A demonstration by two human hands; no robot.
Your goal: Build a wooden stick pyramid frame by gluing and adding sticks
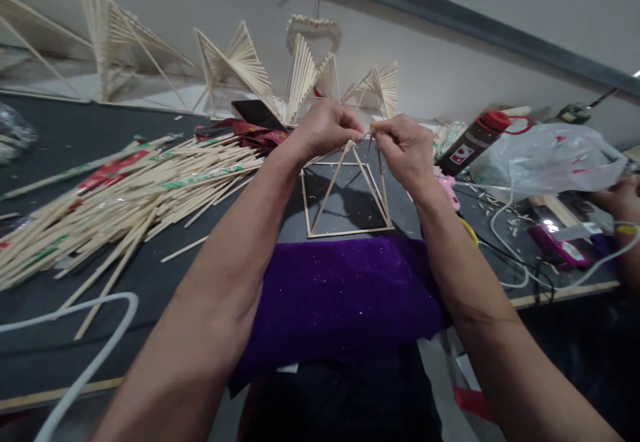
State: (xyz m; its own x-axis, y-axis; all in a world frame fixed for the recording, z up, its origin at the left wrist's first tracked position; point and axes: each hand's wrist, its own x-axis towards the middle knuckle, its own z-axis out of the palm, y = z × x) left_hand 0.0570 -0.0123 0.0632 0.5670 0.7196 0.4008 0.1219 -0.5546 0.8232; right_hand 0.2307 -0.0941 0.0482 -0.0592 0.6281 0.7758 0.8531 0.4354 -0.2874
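Observation:
A frame of thin wooden sticks [327, 192] stands on the dark table, with a four-sided base and sticks rising to a peak. At its top, my left hand [330, 127] is closed in a pinch; what lies between its fingertips is too small to make out. Close beside it on the right, my right hand [406, 149] pinches what looks like thin tweezers [379, 161], their legs pointing down. The fingertips of both hands almost meet above the peak. Below the frame, a purple cloth [350, 295] covers the table's front edge.
Loose sticks [165, 189] lie in a pile at left. Fan-shaped stick models [235, 62] line the wall. At right are a dark bottle [470, 142] with a red lid, a plastic bag [550, 162], white cables, a magenta device [563, 245] and another person's hand [623, 202].

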